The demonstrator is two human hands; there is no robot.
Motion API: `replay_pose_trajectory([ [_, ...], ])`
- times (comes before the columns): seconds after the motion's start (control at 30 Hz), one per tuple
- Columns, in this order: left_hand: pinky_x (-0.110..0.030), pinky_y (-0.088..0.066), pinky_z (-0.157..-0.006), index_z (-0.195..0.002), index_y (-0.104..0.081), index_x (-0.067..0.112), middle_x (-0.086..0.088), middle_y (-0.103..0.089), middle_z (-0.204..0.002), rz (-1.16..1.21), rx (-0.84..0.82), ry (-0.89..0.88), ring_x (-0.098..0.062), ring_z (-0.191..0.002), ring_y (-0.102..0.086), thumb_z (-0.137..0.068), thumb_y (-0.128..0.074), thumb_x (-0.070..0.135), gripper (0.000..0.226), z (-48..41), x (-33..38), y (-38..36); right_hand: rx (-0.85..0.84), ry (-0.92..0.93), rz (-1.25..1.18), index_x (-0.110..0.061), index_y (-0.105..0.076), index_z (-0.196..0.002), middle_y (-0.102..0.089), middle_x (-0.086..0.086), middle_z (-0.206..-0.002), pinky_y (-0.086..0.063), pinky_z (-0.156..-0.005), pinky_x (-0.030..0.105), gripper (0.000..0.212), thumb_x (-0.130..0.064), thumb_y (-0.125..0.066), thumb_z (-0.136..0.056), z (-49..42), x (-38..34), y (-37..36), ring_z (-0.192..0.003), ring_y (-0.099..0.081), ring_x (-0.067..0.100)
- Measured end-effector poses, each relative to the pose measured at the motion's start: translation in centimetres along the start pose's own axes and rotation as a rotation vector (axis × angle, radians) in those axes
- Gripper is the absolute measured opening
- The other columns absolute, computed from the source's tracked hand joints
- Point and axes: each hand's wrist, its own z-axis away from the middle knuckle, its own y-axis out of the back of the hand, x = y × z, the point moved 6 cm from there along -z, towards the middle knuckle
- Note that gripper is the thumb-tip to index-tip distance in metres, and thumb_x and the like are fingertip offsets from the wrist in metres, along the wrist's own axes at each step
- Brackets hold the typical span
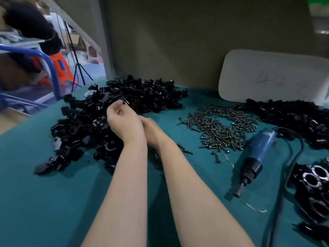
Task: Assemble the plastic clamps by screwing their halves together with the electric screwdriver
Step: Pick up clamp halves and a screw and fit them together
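My left hand (124,122) hovers over a big heap of black plastic clamp halves (85,129) with its fingers curled, and its fingertips pinch one black clamp half (126,102). My right hand (151,131) lies just behind the left wrist, its fingers hidden, so I cannot tell what it holds. The blue electric screwdriver (261,150) lies untouched on the teal cloth to the right, bit pointing toward me. A spread of dark screws (222,129) sits between the hands and the screwdriver.
A second heap of black halves (293,118) lies at the far right, with assembled clamps (315,182) near the right edge. The screwdriver's black cord (292,157) loops beside it. A white board (274,77) leans against the back wall. Blue metal frame (51,68) stands at the left.
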Motion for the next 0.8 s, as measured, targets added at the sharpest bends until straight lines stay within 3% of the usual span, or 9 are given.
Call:
replay_pose_trajectory([
  [0.07,-0.008,-0.044,-0.08,-0.108,-0.062,0.013,0.008,-0.06,-0.098,-0.007,0.012,-0.028,-0.004,-0.091,-0.057,-0.097,-0.045,0.009,0.021,-0.4,-0.1,0.4,-0.102,-0.021,0.153,-0.019,-0.042,-0.142,-0.046,0.012,-0.143,-0.02,-0.113,0.056,0.046,-0.015,-0.045,-0.096,-1.2,0.2,-1.4,-0.139,-0.028,0.037],
  [0.13,-0.002,-0.042,-0.075,-0.107,-0.061,0.013,0.015,-0.057,-0.092,-0.01,0.003,-0.052,0.002,-0.085,-0.055,-0.096,-0.045,0.007,0.021,-0.5,-0.1,0.3,-0.115,-0.014,0.204,-0.014,-0.049,-0.133,-0.051,0.018,-0.134,-0.03,-0.107,0.054,0.038,-0.014,-0.046,-0.096,-1.8,0.4,-1.9,-0.13,-0.038,0.039],
  [0.23,-0.018,-0.048,-0.088,-0.102,-0.058,0.018,0.016,-0.054,-0.091,0.007,-0.017,-0.039,-0.006,-0.094,-0.059,-0.096,-0.045,0.008,0.018,-0.3,-0.2,0.0,0.089,-0.008,-0.091,-0.02,-0.06,-0.106,-0.061,0.009,-0.107,-0.041,-0.09,0.047,0.02,-0.013,-0.047,-0.093,-0.9,0.4,-0.6,-0.102,-0.05,0.028],
  [0.37,-0.012,-0.048,-0.083,-0.099,-0.056,0.018,0.009,-0.059,-0.097,0.018,-0.057,0.002,-0.018,-0.108,-0.061,-0.095,-0.044,0.006,0.017,0.4,-0.6,-0.8,0.344,-0.069,-0.2,-0.008,-0.056,-0.112,-0.06,0.011,-0.115,-0.045,-0.092,0.042,0.02,-0.013,-0.048,-0.094,0.4,1.8,2.0,-0.105,-0.054,0.026],
  [0.47,-0.031,-0.049,-0.095,-0.101,-0.056,0.016,-0.005,-0.062,-0.109,-0.005,-0.094,0.042,-0.024,-0.111,-0.061,-0.095,-0.045,0.005,0.017,1.5,-1.0,-1.3,0.176,-0.073,-0.116,-0.017,-0.054,-0.124,-0.052,0.013,-0.127,-0.04,-0.1,0.048,0.03,-0.02,-0.042,-0.096,-0.1,1.9,1.2,-0.117,-0.047,0.033],
  [0.57,-0.031,-0.048,-0.097,-0.101,-0.056,0.016,-0.003,-0.06,-0.107,-0.017,-0.082,0.035,-0.021,-0.108,-0.06,-0.095,-0.045,0.005,0.017,1.7,-0.8,-0.9,0.084,-0.057,0.147,-0.026,-0.044,-0.134,-0.049,0.009,-0.131,-0.037,-0.101,0.048,0.039,-0.02,-0.043,-0.096,-0.6,1.8,0.5,-0.121,-0.04,0.03],
  [0.63,-0.034,-0.049,-0.097,-0.101,-0.056,0.017,-0.007,-0.061,-0.112,-0.011,-0.084,0.046,-0.022,-0.108,-0.06,-0.095,-0.044,0.005,0.017,1.9,-0.9,-0.8,0.142,-0.064,0.075,-0.02,-0.043,-0.133,-0.053,0.012,-0.126,-0.04,-0.098,0.05,0.038,-0.017,-0.044,-0.095,-0.1,2.0,0.8,-0.116,-0.045,0.031],
  [0.7,-0.025,-0.048,-0.091,-0.102,-0.056,0.016,-0.006,-0.061,-0.112,-0.019,-0.099,0.052,-0.022,-0.111,-0.059,-0.095,-0.045,0.006,0.017,2.4,-0.9,-1.2,0.208,-0.104,-0.127,-0.013,-0.046,-0.124,-0.058,0.017,-0.118,-0.042,-0.096,0.053,0.03,-0.018,-0.044,-0.095,0.8,2.5,1.2,-0.111,-0.052,0.036],
  [0.8,-0.025,-0.047,-0.092,-0.1,-0.056,0.017,-0.001,-0.059,-0.105,-0.017,-0.132,0.064,-0.021,-0.111,-0.059,-0.094,-0.045,0.005,0.017,3.2,-0.8,-1.9,0.195,-0.123,-0.252,-0.016,-0.046,-0.105,-0.062,0.015,-0.105,-0.048,-0.086,0.049,0.012,-0.021,-0.047,-0.093,1.5,2.9,1.3,-0.094,-0.057,0.032],
])
